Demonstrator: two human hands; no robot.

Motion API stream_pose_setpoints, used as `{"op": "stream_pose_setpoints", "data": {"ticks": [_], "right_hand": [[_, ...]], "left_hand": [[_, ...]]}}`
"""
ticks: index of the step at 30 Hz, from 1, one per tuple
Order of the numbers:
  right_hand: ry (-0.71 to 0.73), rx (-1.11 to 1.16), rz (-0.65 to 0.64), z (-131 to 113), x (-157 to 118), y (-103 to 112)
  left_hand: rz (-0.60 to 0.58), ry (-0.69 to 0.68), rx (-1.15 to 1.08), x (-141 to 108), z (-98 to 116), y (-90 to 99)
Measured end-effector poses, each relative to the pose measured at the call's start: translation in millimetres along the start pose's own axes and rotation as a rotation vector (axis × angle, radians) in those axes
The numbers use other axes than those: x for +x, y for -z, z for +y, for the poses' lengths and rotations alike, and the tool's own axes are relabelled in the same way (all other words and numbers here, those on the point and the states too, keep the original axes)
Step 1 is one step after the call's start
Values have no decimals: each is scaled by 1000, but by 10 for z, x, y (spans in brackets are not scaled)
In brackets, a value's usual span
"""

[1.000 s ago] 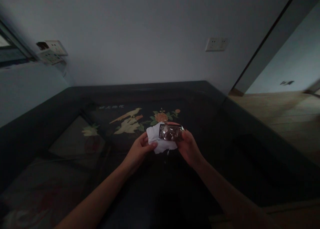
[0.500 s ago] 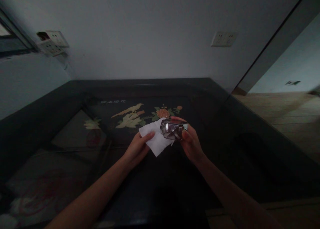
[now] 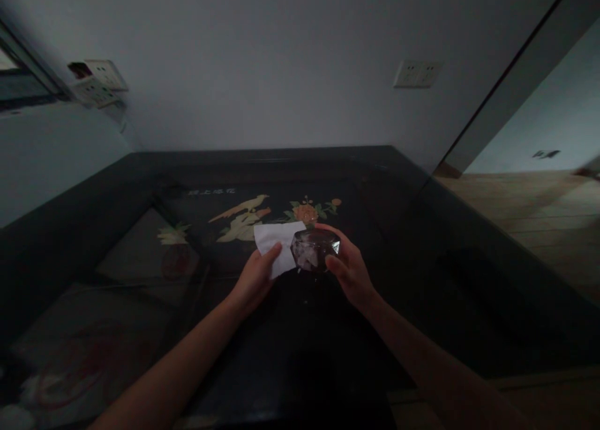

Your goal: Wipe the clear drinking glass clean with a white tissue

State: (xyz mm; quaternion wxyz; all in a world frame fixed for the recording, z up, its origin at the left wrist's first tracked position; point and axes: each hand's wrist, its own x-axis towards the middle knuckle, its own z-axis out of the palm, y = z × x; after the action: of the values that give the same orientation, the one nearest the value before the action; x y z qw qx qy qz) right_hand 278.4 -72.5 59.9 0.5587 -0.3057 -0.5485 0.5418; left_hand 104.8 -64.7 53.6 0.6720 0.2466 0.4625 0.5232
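Note:
My left hand (image 3: 257,272) is closed on a white tissue (image 3: 277,235), its thumb lying on top of the sheet. In my right hand (image 3: 349,264) is a shiny, faceted glass object (image 3: 315,249), gripped at its right end between thumb and fingers. The tissue's right edge meets the left side of the glass object; how far it reaches behind is hidden. Both hands are held above a dark, glossy tabletop (image 3: 300,330). The exact kind of the glass object is too dim to tell.
A bird and flower picture (image 3: 244,220) decorates the tabletop, which meets a pale wall (image 3: 262,67) at the back. Wall sockets (image 3: 418,74) are at right, with more sockets (image 3: 100,83) at left. Wooden floor (image 3: 525,199) shows to the right.
Both hands have shifted slightly left. The glass object has turned, showing a different face, and less of the tissue hangs below it.

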Motion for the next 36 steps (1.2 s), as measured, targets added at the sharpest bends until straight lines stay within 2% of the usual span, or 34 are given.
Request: {"op": "stream_pose_setpoints", "data": {"ticks": [2,7,12,16,18,20,26,30,32,36], "right_hand": [[-17,22,47,16,10,11],[-73,102,95,113,17,-24],[-93,105,110,174,-27,-100],[-112,141,169,137,-60,-133],[-147,194,190,127,-74,-149],[-169,249,191,134,-87,-169],[-221,304,118,178,-129,-241],[-265,392,103,165,-146,-282],[-284,431,104,169,-151,-295],[-287,469,104,200,-152,-317]], "left_hand": [[33,-82,48,26,-37,38],[-70,-278,237,1,-178,71],[-90,-430,477,-133,-264,57],[-264,-613,606,-207,-254,85],[-363,-701,597,-220,-219,94],[-409,-764,579,-225,-164,89],[-252,-761,562,-210,-57,57],[-299,-749,618,-192,-95,70],[-304,-806,712,-203,-119,68],[-251,-1062,962,-241,-163,48]]}}
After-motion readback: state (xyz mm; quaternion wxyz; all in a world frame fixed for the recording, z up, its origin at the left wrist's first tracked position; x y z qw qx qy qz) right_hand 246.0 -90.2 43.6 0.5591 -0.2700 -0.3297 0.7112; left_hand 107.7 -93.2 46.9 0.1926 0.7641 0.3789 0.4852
